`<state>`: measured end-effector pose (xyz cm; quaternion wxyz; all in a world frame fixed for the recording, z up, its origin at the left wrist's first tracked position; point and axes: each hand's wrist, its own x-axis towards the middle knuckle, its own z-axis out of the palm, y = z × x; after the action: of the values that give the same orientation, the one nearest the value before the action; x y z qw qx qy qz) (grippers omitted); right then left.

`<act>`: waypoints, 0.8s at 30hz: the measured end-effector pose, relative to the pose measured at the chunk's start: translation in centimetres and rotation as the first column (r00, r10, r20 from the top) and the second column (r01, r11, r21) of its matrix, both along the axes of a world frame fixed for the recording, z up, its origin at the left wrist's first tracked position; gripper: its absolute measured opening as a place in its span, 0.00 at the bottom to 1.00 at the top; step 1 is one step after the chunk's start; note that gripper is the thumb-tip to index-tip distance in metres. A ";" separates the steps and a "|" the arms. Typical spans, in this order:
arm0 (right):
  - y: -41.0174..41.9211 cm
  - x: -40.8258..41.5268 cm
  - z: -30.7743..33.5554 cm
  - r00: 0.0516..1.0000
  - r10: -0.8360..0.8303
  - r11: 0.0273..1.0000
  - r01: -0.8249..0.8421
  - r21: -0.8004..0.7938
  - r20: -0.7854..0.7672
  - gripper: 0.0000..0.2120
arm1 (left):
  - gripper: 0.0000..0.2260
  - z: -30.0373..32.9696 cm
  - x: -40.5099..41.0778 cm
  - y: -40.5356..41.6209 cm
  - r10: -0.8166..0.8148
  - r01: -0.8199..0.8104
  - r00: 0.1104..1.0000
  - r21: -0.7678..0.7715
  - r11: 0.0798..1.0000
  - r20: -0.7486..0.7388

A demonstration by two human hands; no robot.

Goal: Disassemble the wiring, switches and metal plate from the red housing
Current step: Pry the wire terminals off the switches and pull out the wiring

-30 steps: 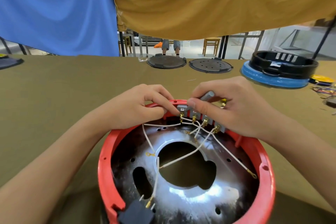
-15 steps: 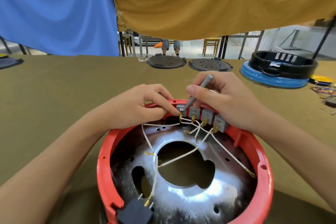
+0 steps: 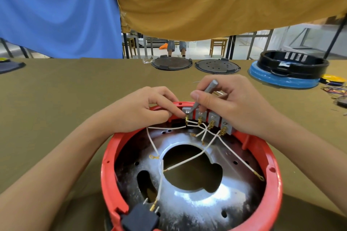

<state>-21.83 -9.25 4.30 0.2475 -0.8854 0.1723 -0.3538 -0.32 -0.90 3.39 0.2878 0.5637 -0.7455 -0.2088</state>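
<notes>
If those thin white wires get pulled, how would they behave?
The thin white wires would probably flop: they sag in loose curves across the shiny metal plate. Likely light. Their small brass ring terminals might snag.

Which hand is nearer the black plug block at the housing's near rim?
Left. The left hand grips the far rim, on the same side as the black plug block; the right hand is farther across, holding a tool.

Blue point(image 3: 56, 11) and ochre drapes point(image 3: 216, 0) — wooden stools point(image 3: 218, 44)
</notes>
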 end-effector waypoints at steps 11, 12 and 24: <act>-0.4 0.5 0.1 0.999 -0.051 0.984 0.048 0.171 0.014 0.09 | 0.14 0.0 0.0 0.0 -0.015 0.015 1.000 -0.011 1.000 0.001; -0.4 0.5 0.0 0.998 -0.055 0.986 0.052 0.156 0.017 0.09 | 0.14 0.0 0.0 0.0 -0.013 0.013 1.000 -0.009 1.000 -0.001; -0.2 0.3 0.1 1.000 -0.018 0.986 0.014 0.164 0.024 0.10 | 0.14 0.0 0.1 0.0 -0.012 0.012 1.000 0.006 1.000 -0.002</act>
<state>-21.51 -9.46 4.36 0.3190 -0.8559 0.2048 -0.3517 -0.25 -0.93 3.37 0.2855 0.5600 -0.7479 -0.2134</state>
